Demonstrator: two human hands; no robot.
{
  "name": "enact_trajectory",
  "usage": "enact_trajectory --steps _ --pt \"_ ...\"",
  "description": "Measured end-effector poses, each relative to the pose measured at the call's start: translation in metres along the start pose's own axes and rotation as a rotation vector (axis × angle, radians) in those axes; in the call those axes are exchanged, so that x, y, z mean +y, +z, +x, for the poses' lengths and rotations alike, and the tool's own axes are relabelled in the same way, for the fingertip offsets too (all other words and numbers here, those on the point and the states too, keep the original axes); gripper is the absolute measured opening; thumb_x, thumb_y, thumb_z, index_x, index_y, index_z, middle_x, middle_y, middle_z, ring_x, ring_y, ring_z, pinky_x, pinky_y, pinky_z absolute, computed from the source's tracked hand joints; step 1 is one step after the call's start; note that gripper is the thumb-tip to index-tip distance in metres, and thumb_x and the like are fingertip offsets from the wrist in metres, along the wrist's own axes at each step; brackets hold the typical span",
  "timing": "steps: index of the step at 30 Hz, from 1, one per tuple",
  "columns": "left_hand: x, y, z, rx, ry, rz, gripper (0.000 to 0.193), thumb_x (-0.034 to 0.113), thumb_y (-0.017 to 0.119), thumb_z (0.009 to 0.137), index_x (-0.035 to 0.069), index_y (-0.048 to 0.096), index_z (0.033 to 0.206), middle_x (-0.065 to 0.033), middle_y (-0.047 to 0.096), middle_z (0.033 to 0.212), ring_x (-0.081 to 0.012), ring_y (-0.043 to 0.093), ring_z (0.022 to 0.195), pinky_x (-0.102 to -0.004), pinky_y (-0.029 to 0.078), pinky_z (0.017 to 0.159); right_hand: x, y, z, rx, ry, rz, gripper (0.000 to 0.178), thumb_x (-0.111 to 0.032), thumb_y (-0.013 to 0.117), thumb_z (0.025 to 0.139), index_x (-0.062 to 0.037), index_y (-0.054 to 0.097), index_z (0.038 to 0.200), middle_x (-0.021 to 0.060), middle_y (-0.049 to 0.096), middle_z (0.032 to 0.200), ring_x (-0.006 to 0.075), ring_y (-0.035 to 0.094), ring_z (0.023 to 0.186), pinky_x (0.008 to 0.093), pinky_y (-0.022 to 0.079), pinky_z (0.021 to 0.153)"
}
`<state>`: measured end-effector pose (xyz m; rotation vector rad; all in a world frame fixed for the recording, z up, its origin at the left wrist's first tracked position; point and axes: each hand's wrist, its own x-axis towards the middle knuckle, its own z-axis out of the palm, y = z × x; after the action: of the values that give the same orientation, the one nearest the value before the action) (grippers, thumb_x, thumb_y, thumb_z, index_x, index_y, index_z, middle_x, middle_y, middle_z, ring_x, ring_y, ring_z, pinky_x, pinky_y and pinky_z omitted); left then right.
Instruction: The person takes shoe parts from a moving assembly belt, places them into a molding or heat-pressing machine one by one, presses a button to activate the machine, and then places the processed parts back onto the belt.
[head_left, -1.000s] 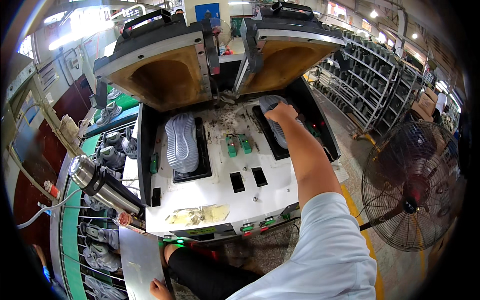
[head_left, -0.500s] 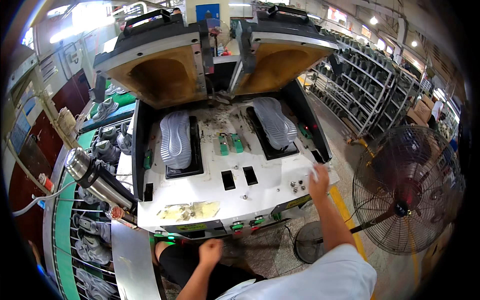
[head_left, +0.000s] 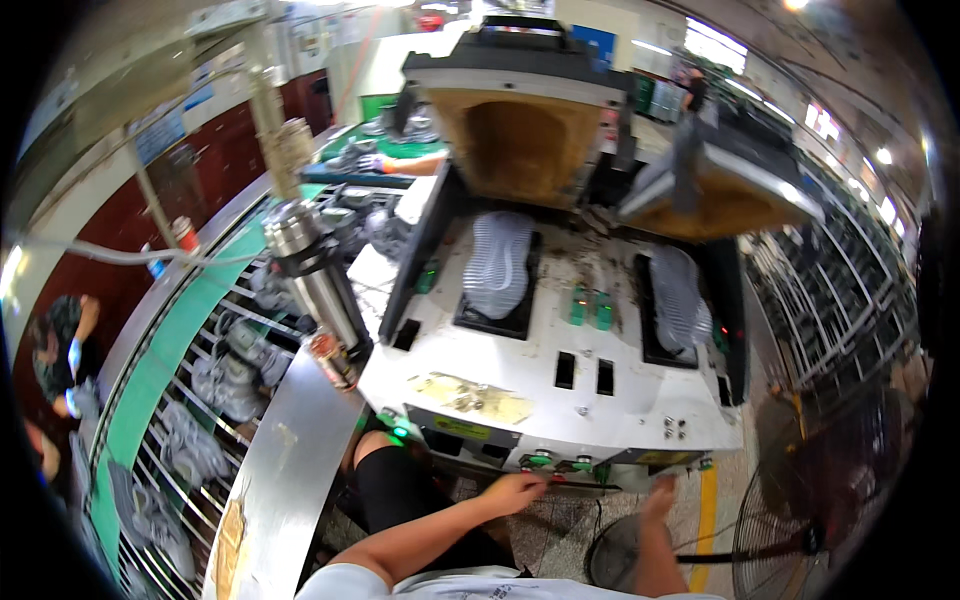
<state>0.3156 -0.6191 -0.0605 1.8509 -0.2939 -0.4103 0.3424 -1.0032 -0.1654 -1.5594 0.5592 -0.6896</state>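
Observation:
My left hand is at the front panel of a white two-station press, fingers drawn together, their tips by the red and green buttons. Nothing shows in it. Below the panel's right corner is my right hand, its fingers smeared by motion. Two pale grey ribbed shoe soles lie tread up on black pads: the left sole and the right sole. Above them, the left lid stands raised, and the right lid hangs tilted lower, showing its brown lining.
Left of the press, a steel flask and a jar stand by a metal ledge. Beyond runs a roller rack holding grey shoes. A large fan and shoe racks are at right. Another person's arm reaches in behind.
My view has turned left. The right lid has come down partway, while the left lid stays up. My left hand has moved to the panel buttons; my right hand has dropped from the press top to below its front.

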Motion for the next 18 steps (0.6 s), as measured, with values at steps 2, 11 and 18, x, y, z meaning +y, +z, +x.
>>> enact_trajectory --steps 2,11,18 --pt "-0.029 -0.03 -0.058 0.359 -0.123 -0.291 0.021 0.017 0.058 0.09 0.003 0.068 0.102 -0.0084 0.07 0.088 -0.0134 0.064 0.077 -0.0291 0.052 0.071 -0.07 0.072 -0.117 -0.59 -0.103 -0.247 0.008 -0.01 0.062 0.081 -0.002 0.062 0.082 0.0093 0.062 0.074 0.0185 0.058 0.069 0.034 0.049 0.069" --pt "-0.098 -0.112 -0.375 1.678 -0.381 0.168 0.011 0.006 0.057 0.088 -0.002 0.064 0.084 -0.0025 0.06 0.068 -0.0089 0.052 0.062 -0.0252 0.044 0.058 -0.266 0.371 -0.224 -0.994 -0.864 -0.059 0.035 -0.009 0.068 0.069 -0.0024 0.057 0.101 0.0179 0.059 0.103 0.0353 0.055 0.099 0.0427 0.043 0.087" --pt "-0.114 -0.031 -0.512 1.949 -0.896 0.241 0.012 0.01 0.06 0.082 -0.001 0.064 0.078 -0.0081 0.06 0.062 -0.0159 0.055 0.056 -0.0303 0.045 0.056 -0.368 0.543 -0.138 -0.602 -0.703 -1.167 0.073 -0.039 0.064 0.073 -0.0145 0.04 0.137 0.019 0.045 0.134 0.0369 0.042 0.126 0.0464 0.037 0.103"
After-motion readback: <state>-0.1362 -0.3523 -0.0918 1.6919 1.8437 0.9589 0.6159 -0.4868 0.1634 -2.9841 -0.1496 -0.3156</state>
